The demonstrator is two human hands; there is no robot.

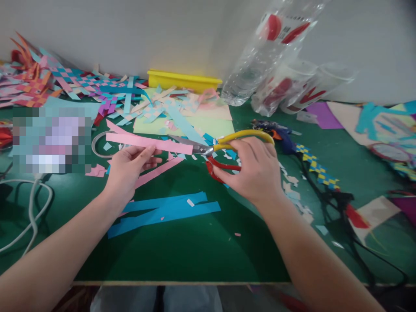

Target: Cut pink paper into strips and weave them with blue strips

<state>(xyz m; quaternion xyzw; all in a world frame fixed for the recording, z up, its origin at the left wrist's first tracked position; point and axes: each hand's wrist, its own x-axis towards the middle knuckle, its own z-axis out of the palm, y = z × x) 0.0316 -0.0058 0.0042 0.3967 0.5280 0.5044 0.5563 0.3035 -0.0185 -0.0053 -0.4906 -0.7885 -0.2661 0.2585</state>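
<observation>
My left hand [130, 167] pinches a pink paper strip [149, 143] between thumb and fingers, holding it roughly level above the table. Closed around a pair of scissors [208, 149] with one yellow and one red handle is my right hand [255, 167]. The strip's right end lies at the scissor blades, close to their pivot; whether it is being cut I cannot tell. Another pink strip [159, 172] slants below the left hand. Nearer to me, several blue paper strips [165, 212] lie overlapping on the green table [182, 255].
Woven paper pieces [81, 80] and strips pile up at the back left, beside a yellow tray [183, 81]. A plastic bottle [260, 56] and plastic cups [312, 86] lean at the back right. A white cable [34, 208] lies left; black cords [328, 203] run down the right.
</observation>
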